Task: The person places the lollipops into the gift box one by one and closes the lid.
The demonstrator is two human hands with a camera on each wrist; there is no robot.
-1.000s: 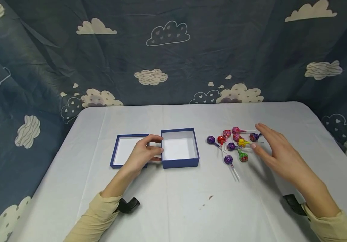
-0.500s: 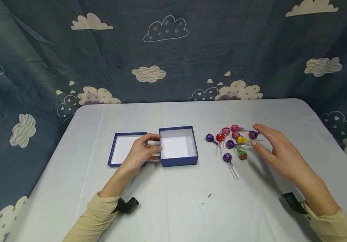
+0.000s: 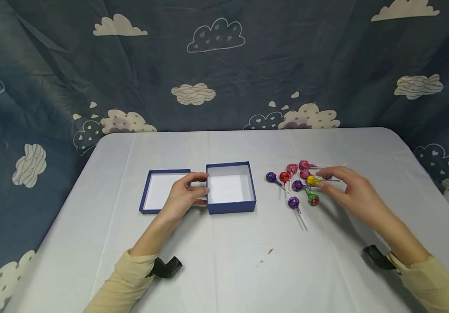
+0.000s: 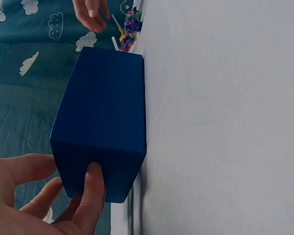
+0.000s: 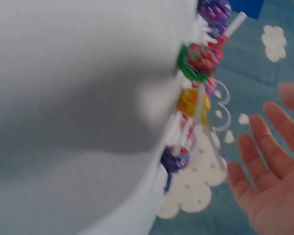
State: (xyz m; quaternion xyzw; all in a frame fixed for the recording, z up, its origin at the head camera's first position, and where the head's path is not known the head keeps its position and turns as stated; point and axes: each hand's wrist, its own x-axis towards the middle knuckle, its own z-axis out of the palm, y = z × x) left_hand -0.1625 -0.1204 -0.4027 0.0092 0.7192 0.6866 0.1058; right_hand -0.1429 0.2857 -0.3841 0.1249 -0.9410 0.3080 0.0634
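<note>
An open blue box [image 3: 232, 208] with a white inside sits mid-table. My left hand [image 3: 183, 195] touches its left wall with the fingertips, not wrapped round it; the left wrist view shows the fingers [image 4: 92, 191] against the blue box [image 4: 100, 98]. Right of the box lies a loose group of wrapped lollipops: a purple one [image 3: 293, 202], a green and red one [image 3: 313, 199], a yellow one [image 3: 311, 181], a pink one [image 3: 304, 164] and others. My right hand [image 3: 351, 191] hovers just over their right side, partly covering one purple lollipop. Its fingers [image 5: 264, 147] are apart and grasp nothing.
A shallow blue-rimmed lid [image 3: 145, 193] lies left of the box, white inside facing up, partly behind my left hand. A white cloth [image 3: 248, 278] covers the table, with small brown specks [image 3: 270, 251] near the front. A dark cloud-print curtain [image 3: 271, 56] hangs behind.
My right hand has moved slightly left and lower over the lollipops, now hiding more of the purple one at the right. The left hand stays at the box. The head view has tilted slightly.
</note>
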